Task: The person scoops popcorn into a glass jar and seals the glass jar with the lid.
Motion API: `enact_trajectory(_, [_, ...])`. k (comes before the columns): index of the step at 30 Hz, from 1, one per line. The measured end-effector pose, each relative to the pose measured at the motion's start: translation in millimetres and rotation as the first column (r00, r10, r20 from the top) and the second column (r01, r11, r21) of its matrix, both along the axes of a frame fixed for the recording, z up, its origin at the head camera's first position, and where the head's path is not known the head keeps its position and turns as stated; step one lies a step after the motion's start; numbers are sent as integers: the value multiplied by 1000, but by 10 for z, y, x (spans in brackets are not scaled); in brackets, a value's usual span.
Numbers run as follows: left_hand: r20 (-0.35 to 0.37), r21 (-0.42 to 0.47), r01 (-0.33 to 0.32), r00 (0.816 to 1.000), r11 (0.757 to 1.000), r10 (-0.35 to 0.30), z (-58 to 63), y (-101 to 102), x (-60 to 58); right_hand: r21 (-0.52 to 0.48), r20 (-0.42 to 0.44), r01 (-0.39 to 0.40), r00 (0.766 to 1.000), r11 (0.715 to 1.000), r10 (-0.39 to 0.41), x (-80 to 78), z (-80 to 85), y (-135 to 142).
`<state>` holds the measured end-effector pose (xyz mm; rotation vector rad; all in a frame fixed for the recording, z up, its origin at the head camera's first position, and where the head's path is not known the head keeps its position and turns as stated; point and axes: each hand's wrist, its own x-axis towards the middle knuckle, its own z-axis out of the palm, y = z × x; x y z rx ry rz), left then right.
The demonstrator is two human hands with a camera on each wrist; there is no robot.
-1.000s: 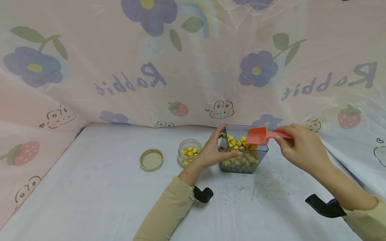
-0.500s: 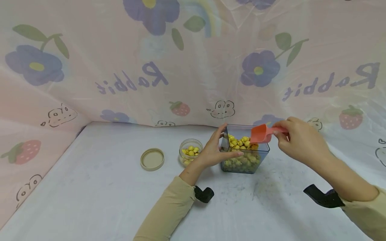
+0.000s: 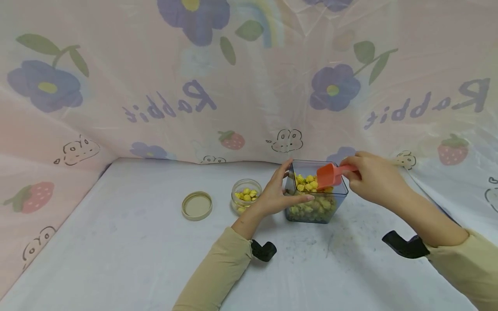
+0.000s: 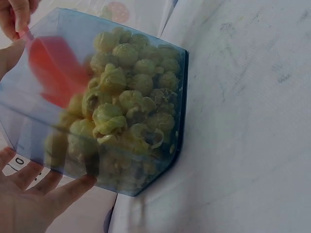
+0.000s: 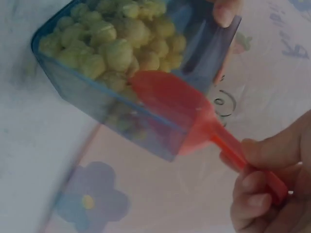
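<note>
A clear bluish square container (image 3: 337,206) stands upright, partly filled with yellow popcorn (image 4: 127,97). My left hand (image 3: 273,195) grips its left side, thumb along the front and fingers along the left and back. With my right hand (image 3: 373,177) I hold a coral-red scoop (image 3: 328,176) by its handle, fingers wrapped round it as the right wrist view shows. The scoop's bowl (image 5: 170,99) reaches through the open top, its front edge against the popcorn. Part of the popcorn lies behind the bowl and cannot be seen.
Left of the container sits a small round clear jar (image 3: 246,190) with some popcorn in it, partly behind my left wrist. A beige round lid (image 3: 196,206) lies farther left on the white tabletop (image 3: 148,242). A printed curtain (image 3: 249,86) rises behind.
My right hand has shifted left, bringing the scoop farther into the container after a small rightward move. The left hand and the container stay in place.
</note>
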<state>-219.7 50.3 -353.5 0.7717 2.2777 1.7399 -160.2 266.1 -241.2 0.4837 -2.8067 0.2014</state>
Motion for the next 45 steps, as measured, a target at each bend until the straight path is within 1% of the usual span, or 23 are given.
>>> enact_trajectory(5, [3, 6, 2, 1000, 1000, -2, 2, -5, -2, -93, 58, 10, 998, 996, -4, -67, -59, 91])
enact_trajectory(8, [9, 4, 3, 1000, 1000, -3, 2, -15, -7, -133, 71, 12, 998, 991, -2, -96, -86, 129])
enact_trajectory(12, [15, 2, 4, 1000, 1000, -4, -13, -26, -17, -147, 62, 1, 998, 989, 8, -116, -124, 157])
enact_trajectory(15, [18, 6, 5, 1000, 1000, -5, -30, -32, -22, -145, 50, -17, 998, 989, 24, -112, -142, 161])
enact_trajectory(17, [20, 13, 5, 1000, 1000, -6, -42, -35, -27, -126, 47, -19, 999, 992, 25, -99, -135, 138])
enact_trajectory(22, [23, 15, 2, 1000, 1000, -3, -50, -30, -23, -19, 41, -26, 999, 999, 27, -68, -82, -12])
enact_trajectory(24, [25, 11, -5, 1000, 1000, 5, -45, -26, -16, 1, 61, -44, 997, 999, 44, -88, -87, -66])
enact_trajectory(25, [27, 11, -9, 1000, 1000, 9, -43, -22, -13, -7, 80, -54, 995, 999, 54, -104, -98, -80])
enact_trajectory(28, [34, 15, -14, 999, 1000, 13, -37, -13, -4, -69, 157, -63, 985, 996, 73, -160, -159, -62])
enact_trajectory(33, [27, 15, -7, 1000, 1000, 6, -34, -3, -7, -219, 259, -19, 963, 976, 77, -211, -259, 100])
enact_trajectory(36, [15, 14, 0, 1000, 1000, 0, -30, -4, -14, -276, 275, -16, 957, 961, 95, -218, -304, 191])
enact_trajectory(41, [-6, 15, 16, 1000, 1000, -15, -22, -11, -15, -341, 280, -27, 951, 940, 130, -212, -367, 286])
enact_trajectory(45, [-5, 16, 15, 1000, 1000, -14, -23, -10, -14, -421, 348, 21, 927, 907, 140, -204, -395, 333])
